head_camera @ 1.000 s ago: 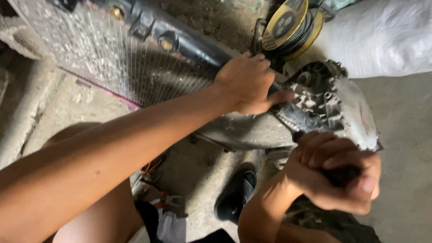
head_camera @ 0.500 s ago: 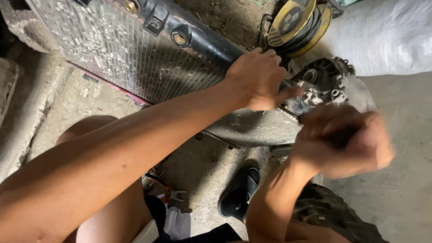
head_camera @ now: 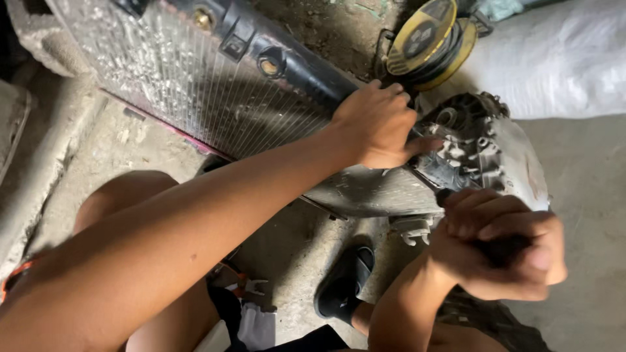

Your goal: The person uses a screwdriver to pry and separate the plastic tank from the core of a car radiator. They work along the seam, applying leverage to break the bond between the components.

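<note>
Centrally, a dusty radiator with fine metal fins and a black top tank is seen lying tilted across a concrete floor. The left hand is pressed flat on its right end, fingers spread over the black edge and the thumb reaching toward a grey, greasy metal housing that sits against that end. The right hand is clenched into a fist around a dark handle, just below the housing; the rest of the tool is hidden by the fingers. A yellow and black reel is seen behind the radiator, beside a white sack. A black shoe is planted on the floor beneath.
</note>
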